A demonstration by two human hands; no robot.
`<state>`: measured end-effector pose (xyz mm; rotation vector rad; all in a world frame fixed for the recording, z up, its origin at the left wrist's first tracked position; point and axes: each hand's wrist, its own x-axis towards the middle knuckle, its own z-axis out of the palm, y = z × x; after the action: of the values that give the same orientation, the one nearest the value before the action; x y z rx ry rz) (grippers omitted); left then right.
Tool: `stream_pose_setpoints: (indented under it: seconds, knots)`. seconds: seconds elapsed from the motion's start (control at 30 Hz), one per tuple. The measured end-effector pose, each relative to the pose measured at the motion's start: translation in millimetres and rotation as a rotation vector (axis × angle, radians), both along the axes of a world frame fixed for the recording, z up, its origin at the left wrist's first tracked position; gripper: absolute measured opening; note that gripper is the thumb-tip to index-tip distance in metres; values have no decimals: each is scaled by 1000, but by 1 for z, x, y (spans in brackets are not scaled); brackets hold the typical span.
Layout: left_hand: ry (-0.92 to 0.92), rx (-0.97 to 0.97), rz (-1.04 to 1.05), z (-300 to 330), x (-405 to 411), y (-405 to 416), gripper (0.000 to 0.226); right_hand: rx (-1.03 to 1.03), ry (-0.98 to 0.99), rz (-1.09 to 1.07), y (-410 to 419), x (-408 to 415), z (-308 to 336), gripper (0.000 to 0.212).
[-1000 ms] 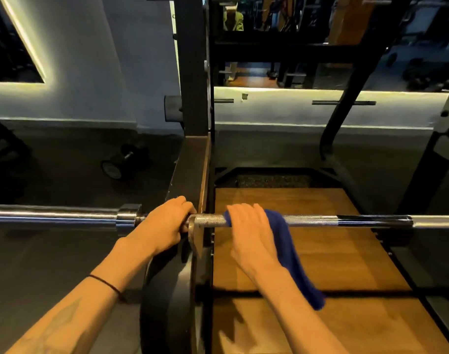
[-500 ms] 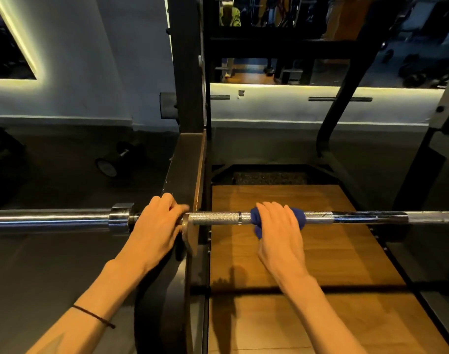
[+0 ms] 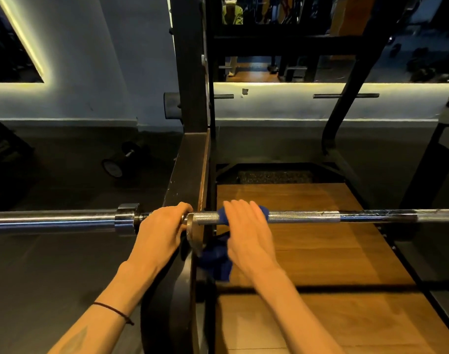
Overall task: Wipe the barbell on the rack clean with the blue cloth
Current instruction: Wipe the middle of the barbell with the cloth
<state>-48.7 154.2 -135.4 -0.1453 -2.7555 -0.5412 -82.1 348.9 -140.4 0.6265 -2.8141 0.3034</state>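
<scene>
item: barbell [image 3: 307,217], lying across rack [image 3: 190,118], knurled shaft over wooden platform [image 3: 320,251]. we read no brand, label or writing; we see no containers. left hand [image 3: 162,231] curled around bar beside collar, next to rack upright. right hand [image 3: 249,231] fingers folded over blue cloth [image 3: 218,259], pressing it onto shaft; cloth tail hangs below bar. dumbbell [image 3: 121,163] on floor, well apart.

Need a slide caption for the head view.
Right hand presses blue cloth on racked barbell; left hand steadies it.
</scene>
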Motion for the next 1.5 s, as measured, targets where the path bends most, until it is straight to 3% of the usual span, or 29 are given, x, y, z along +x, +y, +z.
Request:
stream_pose_setpoints:
  seconds: [0.1,0.23,0.3,0.47,0.6,0.83,1.03,1.2,1.33,1.4,1.5]
  knots:
    - [133,-30,39,-14,3,0,36,-18,38,-119,50,-5,-8,59]
    - [88,-127,75,-19,-6,7,60,8,28,-231,83,-11,-17,64]
    - [53,-134,53,-14,-10,5,57,52,11,-243,76,-9,-16,76]
    - [-19,-188,-88,-6,-14,-9,56,23,-53,-58,23,-5,-9,71]
    - [-9,-143,-33,-13,-10,-4,56,20,-8,54,-17,-4,-12,76]
    - [84,-110,-11,-13,-8,-1,45,29,23,-100,53,-10,-6,48]
    - [124,-115,1,-16,-9,1,41,-9,43,-280,79,-14,-18,61]
    - [169,-194,62,-17,-11,6,34,-49,-68,-80,18,1,-4,48]
    - [45,-261,92,-14,-13,9,56,-30,-43,48,-14,0,4,55]
    - [2,-208,75,-12,-11,9,62,-9,-33,16,3,-7,4,44]
    - [-41,-51,17,-6,1,4,53,-70,-10,-67,49,-14,3,35]
